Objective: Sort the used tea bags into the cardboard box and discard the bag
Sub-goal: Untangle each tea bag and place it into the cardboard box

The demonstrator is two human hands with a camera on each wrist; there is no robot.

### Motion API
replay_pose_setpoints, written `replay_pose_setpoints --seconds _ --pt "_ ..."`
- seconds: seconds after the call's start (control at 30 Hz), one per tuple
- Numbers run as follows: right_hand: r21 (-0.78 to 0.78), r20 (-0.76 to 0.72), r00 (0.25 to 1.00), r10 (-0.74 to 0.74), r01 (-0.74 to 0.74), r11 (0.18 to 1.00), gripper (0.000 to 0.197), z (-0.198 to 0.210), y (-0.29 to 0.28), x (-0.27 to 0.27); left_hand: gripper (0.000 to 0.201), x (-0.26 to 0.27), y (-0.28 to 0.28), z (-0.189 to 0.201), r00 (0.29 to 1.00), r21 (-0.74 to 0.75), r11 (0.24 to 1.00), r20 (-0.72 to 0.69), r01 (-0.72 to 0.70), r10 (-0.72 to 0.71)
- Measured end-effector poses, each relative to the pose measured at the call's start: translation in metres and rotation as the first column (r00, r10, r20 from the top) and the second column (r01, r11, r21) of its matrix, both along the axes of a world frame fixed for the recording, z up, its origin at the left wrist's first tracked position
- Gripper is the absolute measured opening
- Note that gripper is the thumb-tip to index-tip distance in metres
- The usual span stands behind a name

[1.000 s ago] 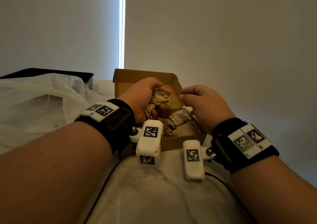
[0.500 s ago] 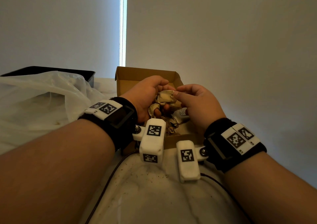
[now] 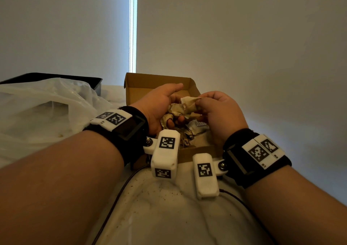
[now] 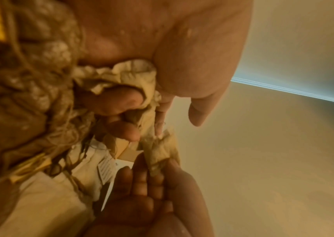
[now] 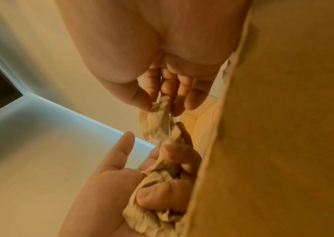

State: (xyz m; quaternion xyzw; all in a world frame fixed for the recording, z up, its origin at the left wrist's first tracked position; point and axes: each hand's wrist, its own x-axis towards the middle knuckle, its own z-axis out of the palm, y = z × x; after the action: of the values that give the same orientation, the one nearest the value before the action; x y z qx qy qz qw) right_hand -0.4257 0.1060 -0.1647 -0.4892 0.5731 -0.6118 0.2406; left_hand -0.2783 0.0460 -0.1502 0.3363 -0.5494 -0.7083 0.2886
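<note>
A clear plastic bag (image 3: 43, 102) slumps over the counter's (image 3: 159, 216) left side, in front of a black tray (image 3: 56, 76). The open box (image 3: 155, 84) sits at the counter's far edge, with used tea bags (image 3: 193, 129) heaped inside. Over it, the left hand (image 3: 159, 106) cups a crumpled clump (image 3: 173, 111) with its lower fingers curled in, forefinger straight. The right hand (image 3: 217, 111) pinches one tea bag (image 3: 188, 102) between thumb and fingertips, at the clump's top.
</note>
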Motion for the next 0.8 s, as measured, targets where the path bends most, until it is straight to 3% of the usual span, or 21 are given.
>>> replay_pose_setpoints --seconds 0.2,0.33,0.5,0.63,0.8 --pt "-0.039 0.074 0.997 0.001 0.002 0.999 0.01 0.0027 0.0005 -0.0033 0.048 -0.0002 -0.0013 -0.0029 0.999 -0.076 0.997 0.051 0.022 -0.018" --pt "-0.021 0.054 0.998 0.028 -0.026 0.999 0.017 0.0046 0.0008 -0.0054 0.029 -0.0016 0.0015 -0.0041 0.99 -0.171 0.98 0.078 -0.102 0.117" --pt "0.018 0.019 0.995 0.102 -0.102 0.995 0.034 0.0048 0.002 -0.0039 0.019 -0.0025 0.005 -0.0034 0.984 -0.263 0.955 0.075 -0.135 0.159" --pt "0.002 0.061 0.992 0.109 -0.11 0.994 0.023 0.0046 0.0015 -0.0032 0.02 -0.0018 0.0061 -0.003 0.982 -0.295 0.948 0.102 -0.121 0.157" --pt "0.003 -0.035 0.998 0.061 -0.061 0.998 0.021 0.006 0.0042 -0.0079 0.017 -0.0008 0.0053 -0.0025 0.979 -0.299 0.945 0.108 -0.132 0.171"
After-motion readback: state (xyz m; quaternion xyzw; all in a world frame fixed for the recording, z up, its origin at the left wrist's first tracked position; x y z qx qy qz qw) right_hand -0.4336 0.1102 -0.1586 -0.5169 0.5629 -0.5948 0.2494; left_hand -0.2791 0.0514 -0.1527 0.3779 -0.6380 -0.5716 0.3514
